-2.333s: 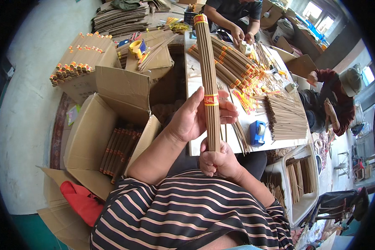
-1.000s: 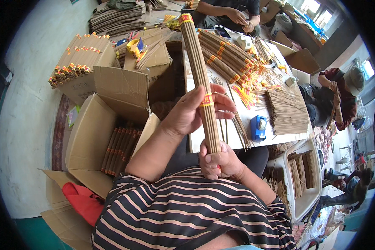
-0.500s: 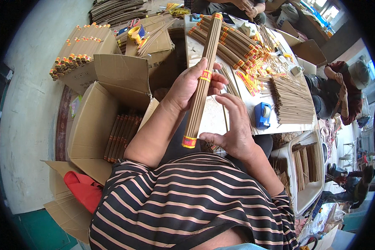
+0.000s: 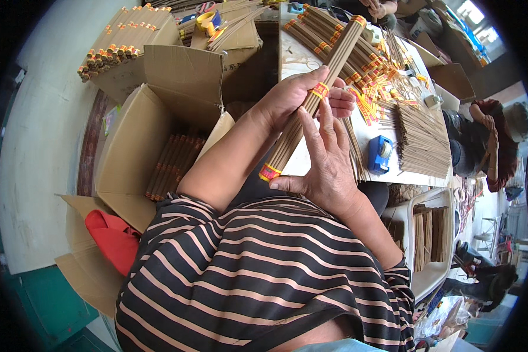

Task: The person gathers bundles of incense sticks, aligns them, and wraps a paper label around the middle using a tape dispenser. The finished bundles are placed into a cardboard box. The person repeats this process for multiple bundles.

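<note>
My left hand [image 4: 290, 97] is wrapped round a bundle of thin brown incense sticks [image 4: 291, 136], with red-and-yellow paper bands at both ends and the middle. The bundle slants from upper right to lower left over the table's near edge. Spread along its lower half is my right hand [image 4: 328, 167], thumb by the bottom band and fingertips against the sticks near the middle band. Its fingers are apart and not closed round the bundle. More banded bundles [image 4: 322, 41] lie on the white table [image 4: 358, 182], beside loose paper bands [image 4: 366, 108] and loose incense sticks [image 4: 422, 141].
A blue tape dispenser [image 4: 380, 155] stands near the table's front edge. Left of me, an open cardboard box [image 4: 123, 152] holds dark bundles [image 4: 175, 164]; banded bundles [image 4: 129, 38] are stacked behind it. A white tub [image 4: 419, 281] with sticks is at right. Other people sit beyond the table.
The bundle has tilted further, its top going right. My right hand has come from beside the bundle to touch its lower half. The whole view has shifted slightly.
</note>
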Action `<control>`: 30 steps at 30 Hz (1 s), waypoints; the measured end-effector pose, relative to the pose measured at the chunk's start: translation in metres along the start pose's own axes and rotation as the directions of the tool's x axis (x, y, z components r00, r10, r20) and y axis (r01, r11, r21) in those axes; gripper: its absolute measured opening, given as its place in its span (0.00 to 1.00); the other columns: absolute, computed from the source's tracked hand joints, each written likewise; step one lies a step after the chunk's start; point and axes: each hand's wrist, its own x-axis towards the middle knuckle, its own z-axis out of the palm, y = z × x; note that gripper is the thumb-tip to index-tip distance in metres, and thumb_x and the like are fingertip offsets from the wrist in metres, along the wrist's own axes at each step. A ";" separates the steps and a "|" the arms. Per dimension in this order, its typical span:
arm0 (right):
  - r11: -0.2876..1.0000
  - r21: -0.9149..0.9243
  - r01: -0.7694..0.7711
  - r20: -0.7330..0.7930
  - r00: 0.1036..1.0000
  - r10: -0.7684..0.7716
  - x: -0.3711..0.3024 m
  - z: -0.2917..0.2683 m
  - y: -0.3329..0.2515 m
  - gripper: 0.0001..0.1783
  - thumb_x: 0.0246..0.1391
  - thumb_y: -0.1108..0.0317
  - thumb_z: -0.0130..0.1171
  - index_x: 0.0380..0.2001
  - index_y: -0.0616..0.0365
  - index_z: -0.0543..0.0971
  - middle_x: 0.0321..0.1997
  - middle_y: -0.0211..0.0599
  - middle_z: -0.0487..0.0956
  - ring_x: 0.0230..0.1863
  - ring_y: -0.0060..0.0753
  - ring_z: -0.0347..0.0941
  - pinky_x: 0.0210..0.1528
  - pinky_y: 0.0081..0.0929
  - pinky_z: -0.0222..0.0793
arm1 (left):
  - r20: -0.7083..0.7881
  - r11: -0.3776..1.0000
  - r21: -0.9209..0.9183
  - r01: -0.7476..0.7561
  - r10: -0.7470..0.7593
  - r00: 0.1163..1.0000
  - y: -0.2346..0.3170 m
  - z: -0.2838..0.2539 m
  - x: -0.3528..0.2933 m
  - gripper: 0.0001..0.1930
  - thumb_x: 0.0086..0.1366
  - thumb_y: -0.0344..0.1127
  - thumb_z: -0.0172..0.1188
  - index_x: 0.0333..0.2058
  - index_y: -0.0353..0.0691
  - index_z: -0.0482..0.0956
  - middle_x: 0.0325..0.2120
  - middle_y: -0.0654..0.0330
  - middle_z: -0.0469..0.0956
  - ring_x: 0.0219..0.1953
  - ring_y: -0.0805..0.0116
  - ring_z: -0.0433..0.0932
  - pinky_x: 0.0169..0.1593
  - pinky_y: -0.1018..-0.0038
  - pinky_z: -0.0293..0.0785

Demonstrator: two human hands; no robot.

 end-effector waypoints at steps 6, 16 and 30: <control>0.997 -0.046 -0.059 0.015 0.998 0.059 0.001 0.003 -0.005 0.63 0.26 0.30 0.62 0.62 0.54 0.52 0.64 0.67 0.44 0.62 0.66 0.47 0.61 0.51 0.45 | 0.049 0.994 -0.003 0.106 -0.105 0.993 0.000 -0.005 0.000 0.23 0.66 0.49 0.43 0.48 0.35 0.63 0.39 0.43 0.74 0.42 0.52 0.75 0.50 0.61 0.72; 0.991 -0.115 -0.063 -0.191 0.981 0.040 0.004 -0.015 0.014 0.57 0.29 0.42 0.67 0.60 0.61 0.55 0.62 0.55 0.55 0.59 0.55 0.54 0.60 0.43 0.47 | 0.126 0.991 0.119 0.060 -0.075 0.989 -0.003 -0.006 -0.024 0.24 0.66 0.49 0.45 0.52 0.37 0.62 0.43 0.46 0.72 0.44 0.59 0.75 0.49 0.65 0.73; 0.946 -0.140 -0.292 -0.148 0.951 0.272 0.000 -0.023 0.029 0.65 0.20 0.41 0.71 0.63 0.46 0.50 0.66 0.63 0.37 0.65 0.65 0.39 0.59 0.48 0.46 | 0.108 0.947 0.232 0.224 -0.254 0.961 -0.022 -0.004 -0.063 0.28 0.64 0.49 0.47 0.55 0.33 0.57 0.39 0.44 0.72 0.42 0.54 0.76 0.45 0.60 0.75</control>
